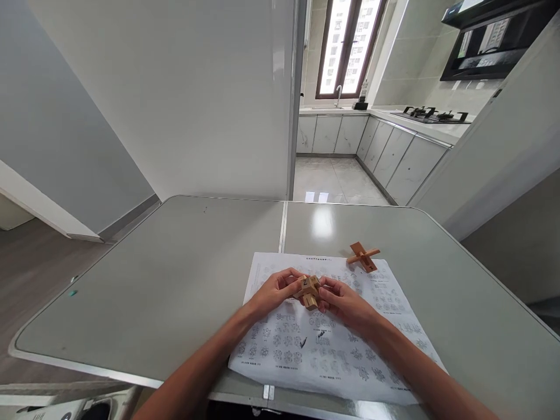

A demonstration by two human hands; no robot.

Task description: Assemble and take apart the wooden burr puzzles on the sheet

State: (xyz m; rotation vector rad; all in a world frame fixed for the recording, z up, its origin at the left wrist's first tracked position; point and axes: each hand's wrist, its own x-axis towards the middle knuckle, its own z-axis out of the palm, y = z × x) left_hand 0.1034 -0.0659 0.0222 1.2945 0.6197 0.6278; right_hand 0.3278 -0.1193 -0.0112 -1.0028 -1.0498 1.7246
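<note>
Between my two hands is a wooden block puzzle (pixel 310 291), made of light brown pieces with dark letter-like marks on them. My left hand (pixel 280 290) is closed on its left side, thumb along the top. On the right side, my right hand (pixel 338 296) pinches it with thumb and fingers. The puzzle is held just above a printed paper sheet (pixel 301 373) covered with rows of small line diagrams. Beyond my right hand, a cross-shaped pair of reddish-brown wooden pieces (pixel 363 256) rests over the sheet's far edge.
The grey table (pixel 144 291) has a metal seam (pixel 283 227) across it and a metal rim. A small teal scrap (pixel 72 293) lies near its left edge. Behind the table stands a pale wall (pixel 196 99); a doorway opens onto a kitchen with a stove (pixel 431 115).
</note>
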